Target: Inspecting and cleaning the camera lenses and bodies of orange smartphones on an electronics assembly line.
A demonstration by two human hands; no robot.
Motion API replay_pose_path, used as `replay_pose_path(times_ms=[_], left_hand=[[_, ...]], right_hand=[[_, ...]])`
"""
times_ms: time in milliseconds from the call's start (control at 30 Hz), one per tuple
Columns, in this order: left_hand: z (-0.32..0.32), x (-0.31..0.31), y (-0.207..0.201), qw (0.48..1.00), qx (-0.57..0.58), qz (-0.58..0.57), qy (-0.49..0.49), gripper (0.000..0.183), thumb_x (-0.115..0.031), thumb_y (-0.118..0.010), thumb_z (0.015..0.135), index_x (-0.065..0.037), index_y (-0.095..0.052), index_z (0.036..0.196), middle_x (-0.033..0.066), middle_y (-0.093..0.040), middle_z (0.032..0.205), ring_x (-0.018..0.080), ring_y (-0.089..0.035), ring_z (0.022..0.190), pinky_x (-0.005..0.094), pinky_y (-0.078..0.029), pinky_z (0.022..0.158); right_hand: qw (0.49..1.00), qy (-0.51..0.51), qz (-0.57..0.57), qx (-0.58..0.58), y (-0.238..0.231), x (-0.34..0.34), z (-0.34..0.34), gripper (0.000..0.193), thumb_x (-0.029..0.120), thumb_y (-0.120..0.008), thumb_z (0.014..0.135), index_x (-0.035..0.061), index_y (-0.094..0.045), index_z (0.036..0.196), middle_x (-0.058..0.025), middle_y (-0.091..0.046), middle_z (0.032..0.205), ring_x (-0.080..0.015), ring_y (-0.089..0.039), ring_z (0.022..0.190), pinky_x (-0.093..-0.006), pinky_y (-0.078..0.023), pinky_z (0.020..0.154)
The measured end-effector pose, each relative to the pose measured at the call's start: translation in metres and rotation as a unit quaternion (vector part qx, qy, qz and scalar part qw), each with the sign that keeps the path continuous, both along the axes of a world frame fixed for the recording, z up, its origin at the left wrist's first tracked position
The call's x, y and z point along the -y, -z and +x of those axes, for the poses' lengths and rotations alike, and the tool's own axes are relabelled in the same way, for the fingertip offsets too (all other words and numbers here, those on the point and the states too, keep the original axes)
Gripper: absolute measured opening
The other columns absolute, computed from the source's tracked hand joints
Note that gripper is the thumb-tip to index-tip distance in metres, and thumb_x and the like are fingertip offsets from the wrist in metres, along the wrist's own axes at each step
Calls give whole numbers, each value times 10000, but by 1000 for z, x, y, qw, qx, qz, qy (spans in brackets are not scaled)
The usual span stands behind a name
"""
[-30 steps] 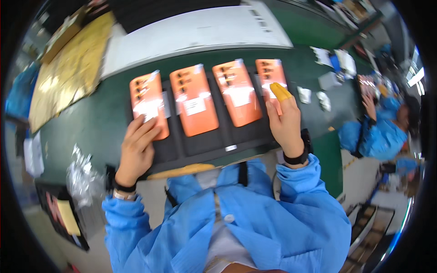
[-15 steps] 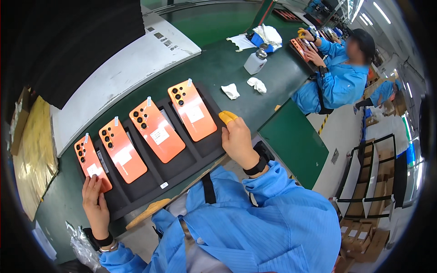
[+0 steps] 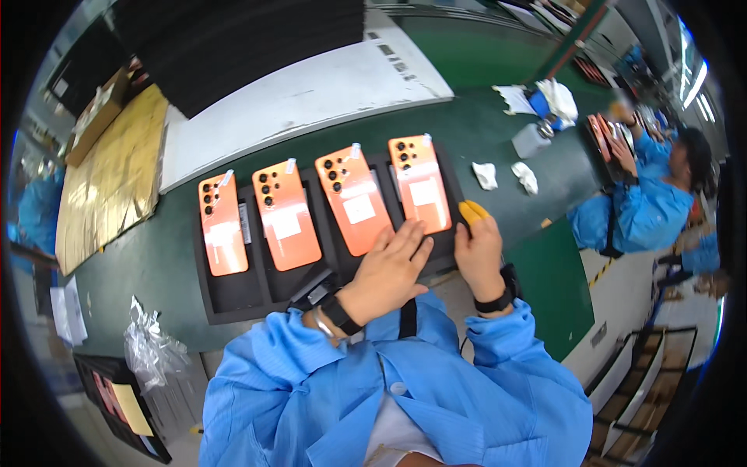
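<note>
Several orange phones lie backs up, side by side, in a black foam tray [image 3: 233, 300]. Each carries a white label and a small tab near its top. My left hand [image 3: 389, 268] reaches across the tray, fingers stretched, over the lower ends of the third phone [image 3: 354, 198] and the rightmost phone [image 3: 420, 179]; whether it presses on them I cannot tell. At the tray's right end my right hand [image 3: 481, 253], with yellow finger cots, is closed against the edge. The leftmost phone [image 3: 223, 226] and the second phone [image 3: 286, 214] lie untouched.
Beyond the tray runs a white board [image 3: 311, 101]. To the right stand a white pump bottle [image 3: 531, 140] and crumpled white wipes [image 3: 485, 176]. Clear plastic [image 3: 152, 346] hangs at the table's left front edge. A co-worker [image 3: 646, 179] handles phones at the far right.
My left hand has left the leftmost phone and moved right, over the lower ends of the two right-hand phones. My right hand stays at the tray's right end. The view has swung left.
</note>
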State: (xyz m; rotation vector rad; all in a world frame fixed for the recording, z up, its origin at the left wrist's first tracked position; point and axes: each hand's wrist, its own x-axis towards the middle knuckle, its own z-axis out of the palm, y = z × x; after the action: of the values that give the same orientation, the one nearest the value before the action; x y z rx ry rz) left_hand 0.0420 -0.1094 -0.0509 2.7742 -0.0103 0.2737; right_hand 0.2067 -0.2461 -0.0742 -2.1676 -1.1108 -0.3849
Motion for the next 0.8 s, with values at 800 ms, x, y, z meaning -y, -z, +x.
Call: replay_pose_path(times_ms=[800], left_hand=[[5,-4,10,998,-7,-6,-68,771,-435,-794,772,-105,-558,1427,113,-420,1558,338,-310,1480,639,-278,1135]], right_hand=[[969,-134,7,208,-24,-117,79,104,89,-725,835,30,-720,921,-114,-701,1076,-343,-614,1075,-457,-482,925]])
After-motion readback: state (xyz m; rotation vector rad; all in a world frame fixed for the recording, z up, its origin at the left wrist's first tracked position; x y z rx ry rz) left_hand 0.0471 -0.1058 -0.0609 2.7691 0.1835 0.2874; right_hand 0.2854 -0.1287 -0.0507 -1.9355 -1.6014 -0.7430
